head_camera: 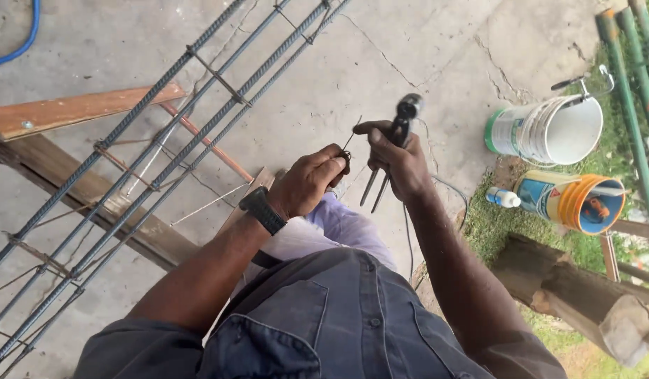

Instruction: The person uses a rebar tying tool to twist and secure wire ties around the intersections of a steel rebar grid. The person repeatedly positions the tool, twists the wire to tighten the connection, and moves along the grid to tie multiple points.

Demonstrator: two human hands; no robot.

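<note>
Head view looks down on two bare hands working in front of the person's chest. At the left hand [307, 181] the fingertips are pinched closed on a short piece of thin tie wire [351, 133], whose free end sticks up between the two hands. The right hand [398, 160] is closed around a pair of pincers [400, 130]; the dark head points up and away, and the two thin handles come out below the palm. Whether the pincers are biting the wire I cannot tell.

As a judgement, the work is partly done. The rebar cage [163, 140] lies diagonally across the wooden trestle [71, 189], from the top middle of the concrete floor [409, 49] to its bottom left corner, and several cross ties are already fixed on the long bars. The wire in the hands is well apart from the cage, so this piece is not yet tied.

Around: a dark wristband [263, 209] on the left wrist, a white bucket [549, 130] lying on its side near the right edge of the floor, an orange-rimmed bucket [577, 202] beside it on the grass, and a small white bottle [503, 198] just beside that. A blue hose [19, 42] curves in the top left corner. Green poles [630, 91] stand on the right. Nothing lies between the hands and the cage.
</note>
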